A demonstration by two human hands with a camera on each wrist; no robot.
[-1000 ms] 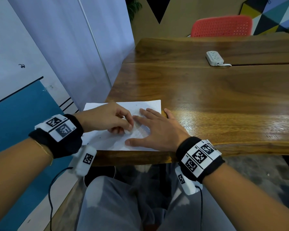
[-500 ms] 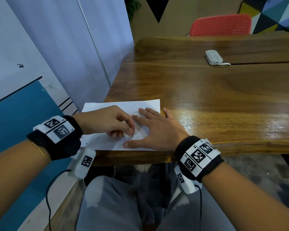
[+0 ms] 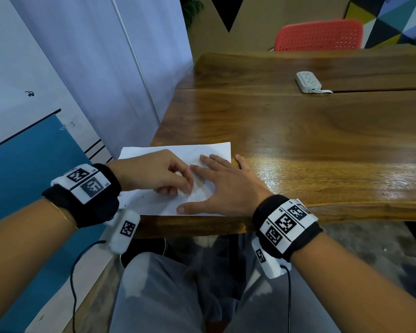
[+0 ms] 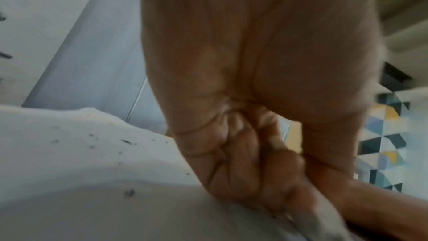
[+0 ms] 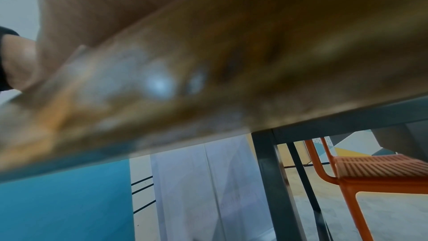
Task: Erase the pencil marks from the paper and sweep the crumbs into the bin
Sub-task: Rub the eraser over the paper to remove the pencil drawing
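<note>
A white sheet of paper (image 3: 154, 203) with faint pencil marks lies at the near left corner of the wooden table (image 3: 298, 152). My left hand (image 3: 178, 181) is curled over the sheet's middle and pinches a small pale eraser (image 4: 276, 144), mostly hidden by the fingers. My right hand (image 3: 214, 188) lies flat on the paper's right part with spread fingers, touching the left fingertips. Dark crumbs (image 4: 126, 142) are scattered over the paper (image 4: 69, 162) to the left of the left hand. The right wrist view shows only the blurred table edge (image 5: 208, 61).
A white power strip (image 3: 308, 81) lies far back on the table. A red chair (image 3: 320, 36) stands behind it. A wall (image 3: 82, 68) runs close along the left. A dark round object (image 3: 151, 247) sits under the table edge by my knees. Table legs (image 5: 268, 171) stand below.
The left fingertips have shifted slightly on the paper while still pinching the eraser. The right hand stays flat in the same place.
</note>
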